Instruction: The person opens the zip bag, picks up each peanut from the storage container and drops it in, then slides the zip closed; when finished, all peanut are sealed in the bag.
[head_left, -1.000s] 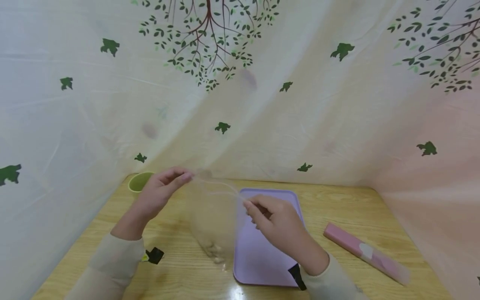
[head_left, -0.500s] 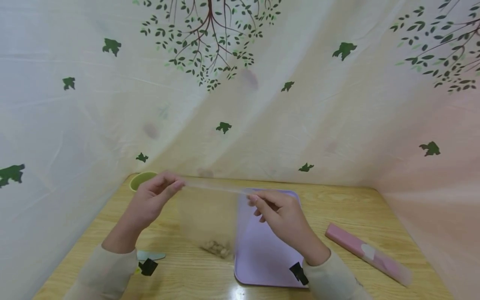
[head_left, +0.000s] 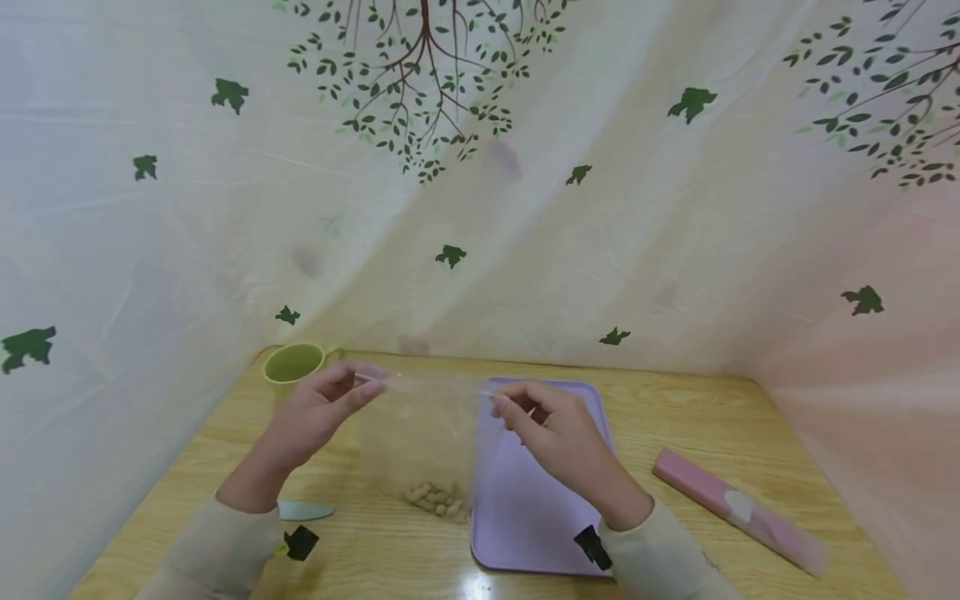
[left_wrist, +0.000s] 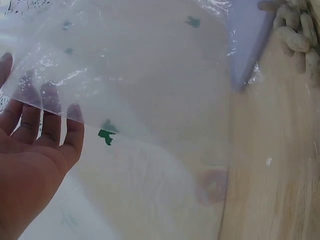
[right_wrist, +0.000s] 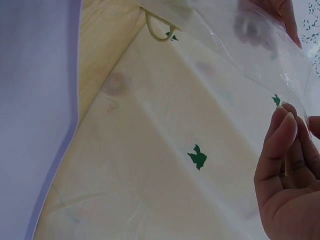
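A clear plastic bag (head_left: 420, 437) hangs above the table, with a small heap of unshelled peanuts (head_left: 437, 499) in its bottom. My left hand (head_left: 311, 417) pinches the bag's top edge at the left. In the left wrist view several fingers of that hand (left_wrist: 37, 145) lie behind the film, the thumb on the near side. At the opposite top corner, my right hand (head_left: 566, 437) pinches the film between thumb and fingertips. Between the two hands the bag's top edge stretches nearly straight.
Behind the bag's right side lies a lilac tray (head_left: 540, 517). A yellow-green mug (head_left: 294, 365) stands beyond my left hand. Near the left sleeve is a flat pale-teal object (head_left: 307, 510), partly hidden. A long pink box (head_left: 738, 508) lies at the right; a printed curtain (head_left: 525, 275) closes the back.
The bag's mouth, gaping a second ago, is now drawn nearly flat. The peanuts swung and settled at the bottom. My left hand shifted left, then back right, uncovering more of the mug.
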